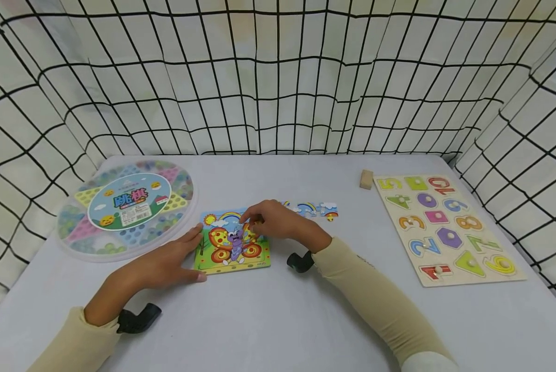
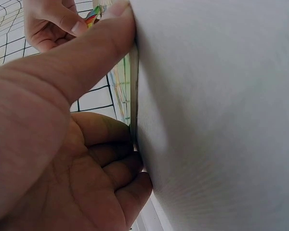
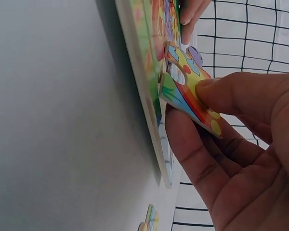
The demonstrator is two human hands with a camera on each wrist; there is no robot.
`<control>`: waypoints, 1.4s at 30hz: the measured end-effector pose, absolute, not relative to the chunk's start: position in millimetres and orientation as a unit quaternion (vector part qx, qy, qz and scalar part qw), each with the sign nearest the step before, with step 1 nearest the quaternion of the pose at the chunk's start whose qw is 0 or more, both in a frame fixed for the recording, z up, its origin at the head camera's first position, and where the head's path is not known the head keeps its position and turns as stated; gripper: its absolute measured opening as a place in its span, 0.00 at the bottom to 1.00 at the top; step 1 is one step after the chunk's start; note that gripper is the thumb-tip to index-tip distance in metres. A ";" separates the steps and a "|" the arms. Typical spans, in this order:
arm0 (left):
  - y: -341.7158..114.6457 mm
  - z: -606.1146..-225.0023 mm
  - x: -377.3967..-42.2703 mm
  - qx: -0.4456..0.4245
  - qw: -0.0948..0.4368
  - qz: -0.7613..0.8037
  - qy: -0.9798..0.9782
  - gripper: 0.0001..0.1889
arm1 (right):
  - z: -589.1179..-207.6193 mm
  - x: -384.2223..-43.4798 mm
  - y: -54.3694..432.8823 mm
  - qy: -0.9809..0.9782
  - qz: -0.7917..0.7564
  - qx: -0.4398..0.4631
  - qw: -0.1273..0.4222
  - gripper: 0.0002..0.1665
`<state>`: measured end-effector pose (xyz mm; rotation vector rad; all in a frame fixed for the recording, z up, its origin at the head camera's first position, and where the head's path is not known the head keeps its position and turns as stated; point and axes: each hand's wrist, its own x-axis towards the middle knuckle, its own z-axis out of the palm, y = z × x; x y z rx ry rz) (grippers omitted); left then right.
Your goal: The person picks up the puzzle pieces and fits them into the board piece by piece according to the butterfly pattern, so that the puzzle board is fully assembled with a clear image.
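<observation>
A butterfly jigsaw board lies flat on the white table. At its near left corner my left hand holds it, thumb along the near edge and fingers against the left edge. In the left wrist view, the fingers are bent against the board's side. Over the board's upper right part, my right hand pinches a jigsaw piece between thumb and fingers. The piece is yellow, red and blue; it is tilted, one end close to the board's surface. In the head view the right hand mostly covers it.
Loose jigsaw pieces lie right of the board. A round Chinese checkers set is at left. On the right are a wooden number board and a small wooden block. Black netting surrounds the table.
</observation>
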<state>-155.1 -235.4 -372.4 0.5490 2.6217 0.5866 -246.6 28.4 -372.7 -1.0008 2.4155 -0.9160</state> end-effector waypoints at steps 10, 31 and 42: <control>-234.7 -371.5 -155.2 0.197 0.199 0.210 0.937 0.54 | -374.4 -246.2 24.0 0.870 -0.295 -0.355 0.175 0.16; -236.9 -373.8 -155.8 0.201 0.194 0.208 0.937 0.54 | -372.2 -243.4 18.8 0.895 -0.237 -0.344 0.158 0.15; -236.1 -372.1 -154.5 0.207 0.189 0.210 0.937 0.53 | -372.9 -245.3 17.7 0.894 -0.224 -0.352 0.165 0.15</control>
